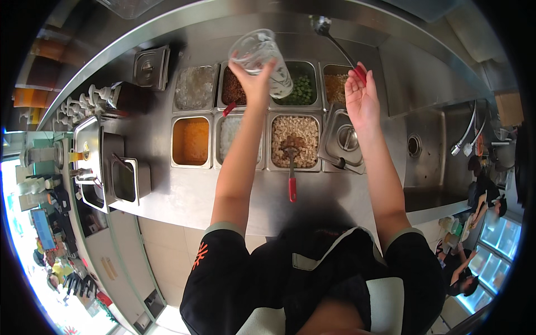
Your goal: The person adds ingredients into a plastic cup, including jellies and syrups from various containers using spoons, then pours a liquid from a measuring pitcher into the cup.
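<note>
My left hand [255, 81] grips a clear plastic cup [274, 67] tilted over the back row of steel pans; whitish streaks mark its wall. My right hand [361, 98] holds the red handle of a metal ladle [339, 46], its bowl raised at the back. Under the cup are a pan of reddish-brown beans [232, 90] and a pan of green pieces [300, 88]. In front sit an orange filling [191, 140], a white one [229, 134] partly behind my left arm, and beige cubes [305, 134] with a red-handled spoon [292, 167] in them. A steel lid [349, 134] lies beside them.
Pump bottles [88, 102], stacked lids [150, 69] and steel containers [125, 180] stand to the left. A pan of clear jelly-like pieces [194, 88] is at the back left. On the right is a sink [425, 159] with hoses [467, 130]; people [460, 272] work beyond it.
</note>
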Demonstrator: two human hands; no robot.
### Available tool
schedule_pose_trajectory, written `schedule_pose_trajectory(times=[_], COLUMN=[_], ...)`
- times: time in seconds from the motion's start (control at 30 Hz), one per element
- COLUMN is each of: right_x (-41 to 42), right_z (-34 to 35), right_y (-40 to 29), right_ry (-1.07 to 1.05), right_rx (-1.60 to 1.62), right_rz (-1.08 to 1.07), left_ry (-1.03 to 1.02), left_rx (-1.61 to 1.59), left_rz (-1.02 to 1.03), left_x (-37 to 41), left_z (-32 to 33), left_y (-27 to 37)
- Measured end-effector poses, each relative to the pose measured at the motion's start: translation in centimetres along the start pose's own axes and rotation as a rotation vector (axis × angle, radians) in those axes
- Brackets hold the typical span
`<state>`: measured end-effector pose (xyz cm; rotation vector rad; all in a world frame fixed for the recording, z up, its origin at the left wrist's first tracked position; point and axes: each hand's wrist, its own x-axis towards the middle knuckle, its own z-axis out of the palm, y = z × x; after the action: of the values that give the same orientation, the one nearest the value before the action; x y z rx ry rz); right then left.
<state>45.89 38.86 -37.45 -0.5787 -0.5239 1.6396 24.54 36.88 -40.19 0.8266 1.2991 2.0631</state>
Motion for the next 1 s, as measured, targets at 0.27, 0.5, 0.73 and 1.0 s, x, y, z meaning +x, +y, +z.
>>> schedule_pose_trajectory(times=[0.27,0.5,0.73,1.0], right_x=[-1.2,-0.4,-8.9,-40.7], right_z=[-5.3,-7.9,-7.0,-29.2], right_y=[3.8,7.5,-2.2,-26.1], right_ry=[-0.515,-0.877,-0.558,0.447], right_rx=[-1.466,-1.953,-1.864,-1.731], right_rz=[-0.424,-0.679,-0.544,-0.449], left_ry=[-0.144,-0.291,-0.645,-1.263], left_rx=[-0.217,-0.054,-0.100,-0.177], left_rz=[0.101,0.108,0.046,0.150], left_x=[-4.6,-15.6,-24.7,-42.6], left_z=[-3.8,-2.4,5.5,21.5], left_y=[8.1,10.0,12.1,11.6])
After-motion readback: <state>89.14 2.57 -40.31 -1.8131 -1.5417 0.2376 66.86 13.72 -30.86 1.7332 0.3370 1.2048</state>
